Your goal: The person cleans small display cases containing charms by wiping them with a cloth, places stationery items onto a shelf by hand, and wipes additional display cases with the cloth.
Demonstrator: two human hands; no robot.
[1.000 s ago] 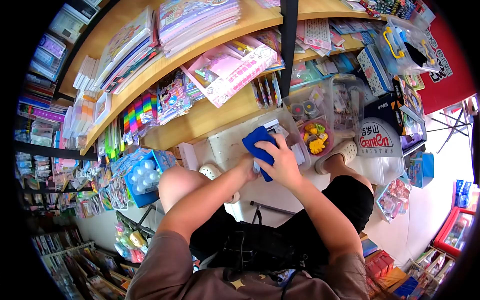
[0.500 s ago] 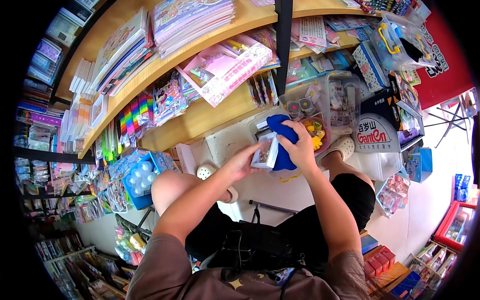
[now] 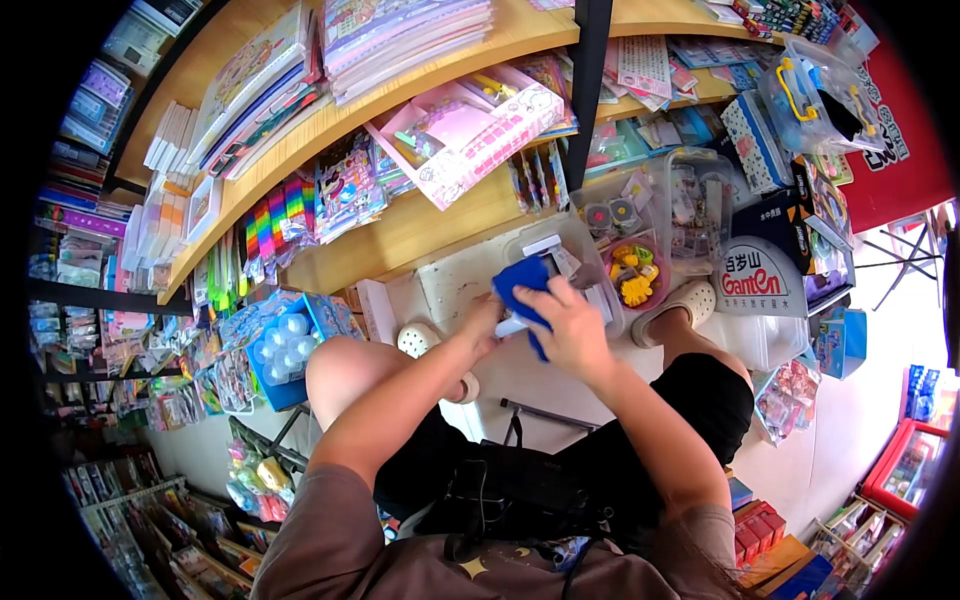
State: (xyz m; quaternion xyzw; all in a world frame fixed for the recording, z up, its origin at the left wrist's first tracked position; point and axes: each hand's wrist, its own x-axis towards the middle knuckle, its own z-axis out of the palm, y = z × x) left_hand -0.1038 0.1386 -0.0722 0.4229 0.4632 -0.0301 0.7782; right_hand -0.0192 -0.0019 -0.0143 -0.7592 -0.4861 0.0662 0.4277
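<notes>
A blue cloth (image 3: 524,290) is bunched in my right hand (image 3: 568,325), its fingers closed over it. The cloth lies against a small white-edged box (image 3: 512,325), mostly covered by the cloth and my fingers. My left hand (image 3: 482,322) grips that box from the left side. Just beyond my hands stands a clear plastic bin (image 3: 590,245) with small white boxes (image 3: 560,255) in it. To its right is a pink round basket (image 3: 655,290) with yellow toys (image 3: 634,277).
Wooden shelves (image 3: 400,245) with stacked booklets (image 3: 400,45) and a pink display box (image 3: 465,140) stand ahead. A blue box of clear balls (image 3: 287,347) is beside my left knee. A GanTen carton (image 3: 755,275) stands right, beyond my shoe (image 3: 690,305).
Half a second ago the small box faced up with its clear front showing; now the cloth lies over it. Both hands have shifted slightly toward the left, and the view has shifted slightly.
</notes>
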